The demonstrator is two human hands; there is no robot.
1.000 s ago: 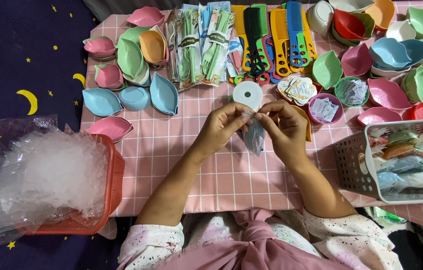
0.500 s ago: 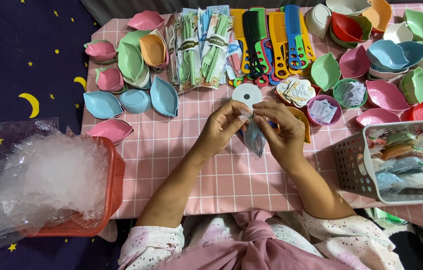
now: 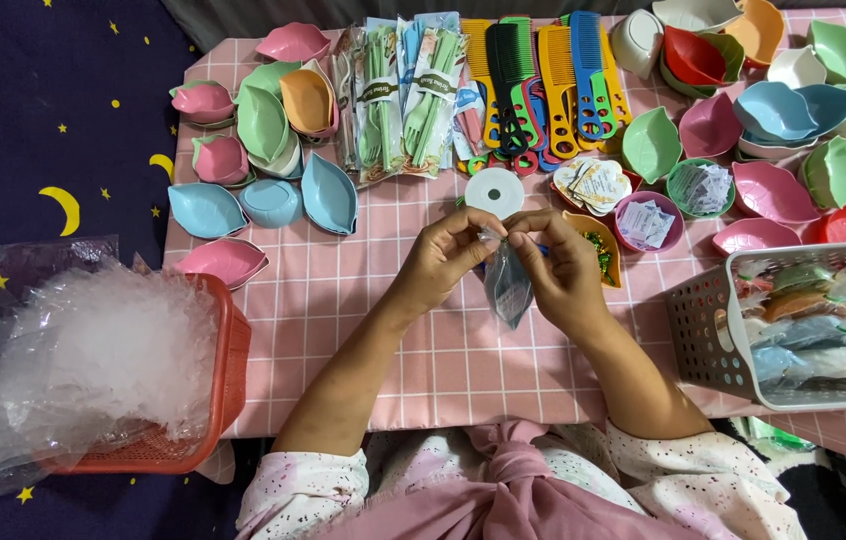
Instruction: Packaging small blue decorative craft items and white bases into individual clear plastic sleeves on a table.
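1. Two hands at the middle of the desk (image 3: 363, 300), which wears a pink checked cloth: left hand (image 3: 448, 255) and right hand (image 3: 563, 270), both pinching the top of one small clear packet (image 3: 509, 285).
2. Packet: hangs down between the hands above the cloth, greyish contents, fingers (image 3: 483, 225) of both hands closed on its upper edge.
3. White tape roll (image 3: 494, 191): flat on the cloth, just beyond the hands.
4. Combs (image 3: 543, 85): a multicoloured row at the far edge.
5. Leaf-shaped bowls (image 3: 273, 150): pink, green, blue, orange, grouped at the far left corner; more at the far right corner.
6. White perforated basket (image 3: 718, 330): right edge, holding filled packets.
7. Red basket (image 3: 208, 420): off the left edge, heaped with clear plastic bags (image 3: 83, 350).
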